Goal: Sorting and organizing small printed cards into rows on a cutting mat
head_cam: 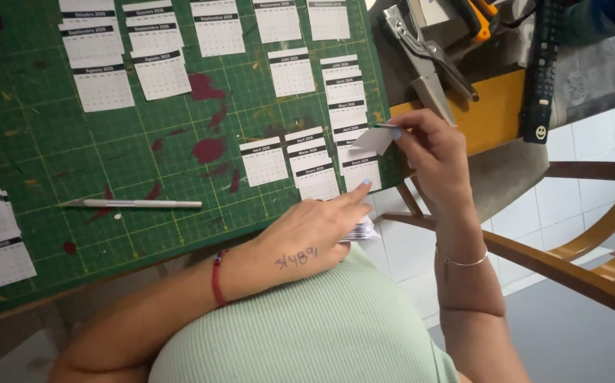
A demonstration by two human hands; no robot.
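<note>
Matt white paper slip [372, 140] pinched in right hand [431, 152]; matt green gridded cutting mat [52, 156], paint-stained, beside left hand [307, 237]; smooth silver metal craft knife [133, 204] further left.

The left hand [307, 237] lies palm down, its forearm running in from about seven o'clock across the body, wrist bent slightly. Its index finger stretches straight out toward two o'clock while the other fingers curl under, closed on something below the palm. The right hand [428, 152] is raised at about one o'clock from the left, its forearm rising nearly straight from six o'clock. Its thumb and forefinger are pinched together, tips pointing toward nine o'clock, the remaining fingers loosely folded behind.
</note>
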